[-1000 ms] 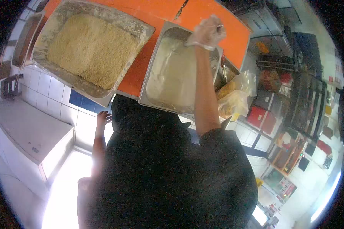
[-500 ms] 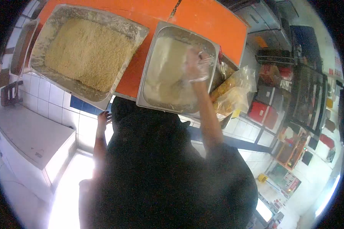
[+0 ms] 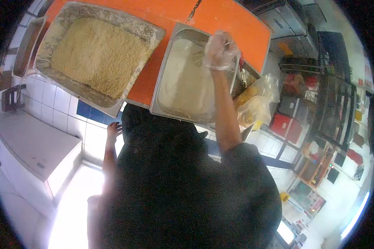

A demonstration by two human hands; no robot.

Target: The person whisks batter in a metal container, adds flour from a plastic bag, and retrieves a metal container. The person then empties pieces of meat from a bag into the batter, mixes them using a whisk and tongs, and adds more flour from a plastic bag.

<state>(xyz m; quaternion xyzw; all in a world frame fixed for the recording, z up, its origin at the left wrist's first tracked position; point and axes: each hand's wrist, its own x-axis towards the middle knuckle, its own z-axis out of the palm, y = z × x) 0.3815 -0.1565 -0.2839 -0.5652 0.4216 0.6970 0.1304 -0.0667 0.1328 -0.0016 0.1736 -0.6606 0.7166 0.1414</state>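
"What's biggest?"
"The orange tabletop (image 3: 241,20), then a metal tray (image 3: 79,88) of yellowish crumbs (image 3: 99,54). Right of that, a smaller pan (image 3: 160,81) of milky liquid (image 3: 183,83)."
"Hands?"
"The gloved right hand (image 3: 221,50) is above the pan's right side, its grip closed round a whisk. The left hand (image 3: 114,129) hangs below the tray's near corner, fingers loosely spread."
"And the whisk (image 3: 198,58)?"
"Wires over the pan; whether they're dipped, I can't tell."

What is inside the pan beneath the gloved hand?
Pale liquid and what look like whisk wires show. The right hand and forearm cover part of the pan on its right, hiding whatever lies beneath.
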